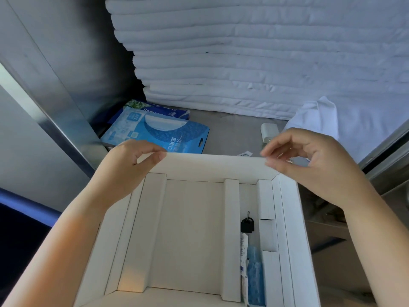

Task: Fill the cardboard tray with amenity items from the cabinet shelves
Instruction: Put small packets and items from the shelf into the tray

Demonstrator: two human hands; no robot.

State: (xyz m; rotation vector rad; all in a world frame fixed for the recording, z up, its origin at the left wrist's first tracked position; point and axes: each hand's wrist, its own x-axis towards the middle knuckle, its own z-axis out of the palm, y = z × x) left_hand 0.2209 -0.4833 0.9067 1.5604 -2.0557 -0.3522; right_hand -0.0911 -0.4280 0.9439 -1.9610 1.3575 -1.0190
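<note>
A white cardboard tray (212,167) with inner dividers fills the lower middle of the head view, its far edge against the metal shelf. My left hand (128,165) pinches the tray's far rim at the left corner. My right hand (309,160) pinches the same rim at the right corner. A narrow right compartment holds a black key (247,224) and a blue sachet (254,275). The wide middle compartment is bare. Two blue packets (155,129) lie on the shelf just beyond the tray's left corner.
A tall stack of folded white linen (243,52) fills the back of the metal shelf (232,131). A small white box (269,131) and a loose white cloth (316,118) lie at the right. The cabinet's metal frame (55,96) runs down the left.
</note>
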